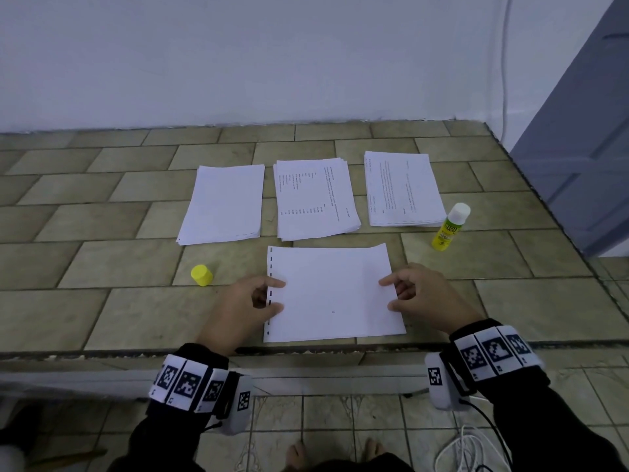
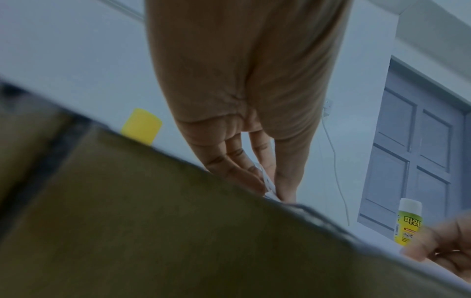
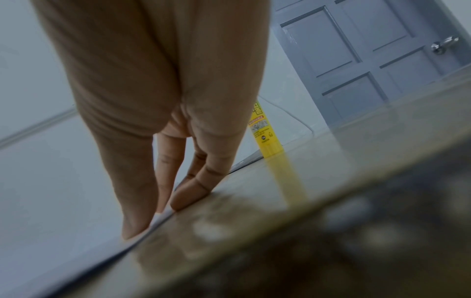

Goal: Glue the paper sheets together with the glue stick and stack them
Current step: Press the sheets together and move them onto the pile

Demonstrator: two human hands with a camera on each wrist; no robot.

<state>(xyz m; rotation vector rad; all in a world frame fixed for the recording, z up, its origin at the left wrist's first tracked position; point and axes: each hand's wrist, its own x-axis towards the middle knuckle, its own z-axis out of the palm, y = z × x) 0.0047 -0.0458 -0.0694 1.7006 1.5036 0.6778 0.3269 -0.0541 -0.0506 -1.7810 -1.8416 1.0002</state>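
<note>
A white sheet [image 1: 333, 294] with punched holes along its left edge lies flat near the front of the tiled table. My left hand [image 1: 277, 296] pinches its left edge [image 2: 269, 184] between thumb and fingers. My right hand [image 1: 388, 294] pinches the right edge, thumb on the paper [image 3: 153, 219] and a fingertip on the tiles. Behind the sheet lie three paper stacks: a blank one [image 1: 221, 204], a printed one [image 1: 315, 199] and another printed one [image 1: 403, 189]. The yellow glue stick [image 1: 449, 228] stands uncapped at the right. Its yellow cap [image 1: 202, 275] lies left of my left hand.
The table's front edge [image 1: 306, 349] runs just under my wrists, and its right edge [image 1: 544, 206] slants away near a grey door [image 1: 585, 148]. A white wall backs the table. White and black cables [image 1: 469, 447] lie on the floor at the lower right.
</note>
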